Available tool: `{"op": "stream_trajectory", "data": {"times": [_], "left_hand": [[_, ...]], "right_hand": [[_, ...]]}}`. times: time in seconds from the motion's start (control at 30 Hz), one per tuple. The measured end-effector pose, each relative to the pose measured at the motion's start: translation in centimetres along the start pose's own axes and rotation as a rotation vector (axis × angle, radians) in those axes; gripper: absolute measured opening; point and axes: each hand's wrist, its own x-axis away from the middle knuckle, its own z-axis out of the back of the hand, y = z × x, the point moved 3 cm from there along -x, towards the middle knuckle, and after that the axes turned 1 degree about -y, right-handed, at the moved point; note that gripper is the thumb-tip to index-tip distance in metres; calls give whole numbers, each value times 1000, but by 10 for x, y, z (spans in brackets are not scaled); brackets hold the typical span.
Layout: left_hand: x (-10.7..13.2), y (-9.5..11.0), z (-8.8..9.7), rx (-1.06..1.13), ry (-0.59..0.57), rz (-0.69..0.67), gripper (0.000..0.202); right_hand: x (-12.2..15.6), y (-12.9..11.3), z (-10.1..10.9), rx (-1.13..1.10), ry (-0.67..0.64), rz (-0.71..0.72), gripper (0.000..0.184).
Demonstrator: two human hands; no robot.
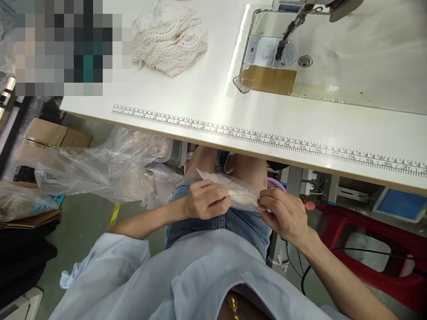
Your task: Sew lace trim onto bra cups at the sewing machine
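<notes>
Over my lap, a strip of white lace on sheer fabric is stretched between my two hands. My left hand pinches its left end, fingers closed. At the other end, my right hand grips the fabric between thumb and fingers. A thin dark line runs along the piece. On the table above lies a heap of white eyelet lace trim. The sewing machine's presser foot stands at the upper right, away from both hands.
The white table has a printed ruler along its front edge. Clear plastic bags and a cardboard box are at the left. A red plastic stool stands at the right, with cables near it.
</notes>
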Motion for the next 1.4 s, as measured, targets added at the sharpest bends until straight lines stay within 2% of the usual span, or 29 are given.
{"op": "stream_trajectory", "data": {"times": [0.13,0.33,0.4,0.5,0.57,0.6,0.7,0.77,0.8,0.87,0.93,1.0,1.07,1.17,1.3,1.4], "left_hand": [[4,2,1,-61,52,-152,17],[7,-1,3,-113,92,-165,11],[9,-2,4,-136,30,-168,11],[16,-4,2,-125,-156,-128,16],[20,-6,-1,-43,-271,-50,18],[21,-7,-2,-3,-291,-5,19],[17,-10,0,37,-216,170,18],[12,-13,1,135,-177,369,14],[10,-16,0,240,-200,500,11],[8,-21,-4,520,-305,775,8],[7,-24,-6,741,-413,1006,17],[6,-26,-6,834,-459,1143,26],[6,-28,-6,838,-469,1210,30],[7,-28,-8,837,-493,1262,34],[9,-29,-10,840,-498,1279,35],[9,-31,-9,797,-507,1270,36]], "right_hand": [[-2,-2,-1,-24,89,40,17],[1,-4,-1,-4,53,32,18],[3,-5,0,-2,44,35,18],[6,-4,0,1,15,39,18],[8,-3,-2,6,-7,26,18],[8,-3,-2,4,-9,14,17],[7,-2,-2,-53,14,-73,19],[3,1,-2,-162,6,-201,18],[1,4,-2,-241,-20,-281,16],[-2,11,-4,-422,-95,-451,10],[-1,17,-8,-573,-173,-592,13],[3,21,-13,-676,-238,-690,17],[9,22,-19,-763,-267,-749,20],[14,19,-27,-809,-290,-760,37],[9,12,-29,-693,-331,-650,17],[4,14,-23,-609,-227,-648,18]]}}
